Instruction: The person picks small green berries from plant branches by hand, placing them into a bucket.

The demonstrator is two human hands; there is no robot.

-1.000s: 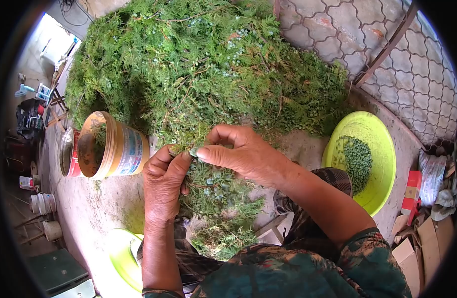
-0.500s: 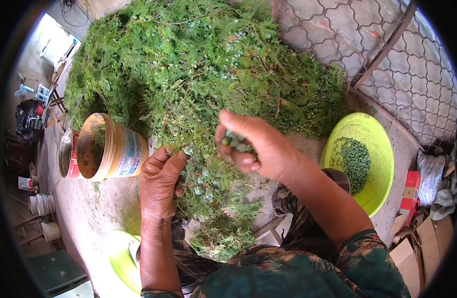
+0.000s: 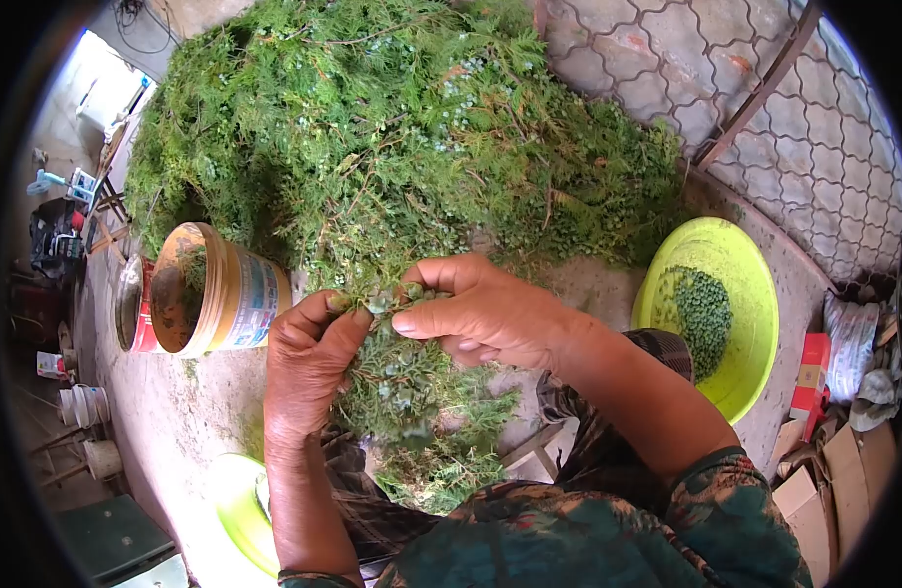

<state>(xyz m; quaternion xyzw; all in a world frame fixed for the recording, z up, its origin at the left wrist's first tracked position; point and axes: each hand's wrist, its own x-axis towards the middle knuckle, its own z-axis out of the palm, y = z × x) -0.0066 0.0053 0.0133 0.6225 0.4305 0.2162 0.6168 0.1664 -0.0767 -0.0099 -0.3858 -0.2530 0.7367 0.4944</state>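
Note:
My left hand [image 3: 312,355] pinches a green conifer sprig [image 3: 397,377] near its upper end, and the leafy part with pale green cones hangs below. Against the top of that sprig are the thumb and forefinger of my right hand [image 3: 476,312], closed around the small cones there. Its other fingers curl under; whatever lies in that palm is hidden. To the right, a yellow-green basin [image 3: 755,294] holds a heap of loose green cones [image 3: 704,323]. Beyond both hands rises a large pile of cut conifer branches [image 3: 343,127], with more cones among the leaves.
At left, a tan bucket [image 3: 258,299] lies tipped beside a red-and-white bucket [image 3: 137,304]. Another yellow-green basin [image 3: 237,510] stands at lower left. Loose clippings [image 3: 446,470] lie between my knees. Cardboard [image 3: 858,461] leans at right, below a wire mesh panel [image 3: 755,147].
My right hand has moved left and down to the sprig, its fingertips now meeting my left hand's. The cones seen in its palm earlier are now hidden.

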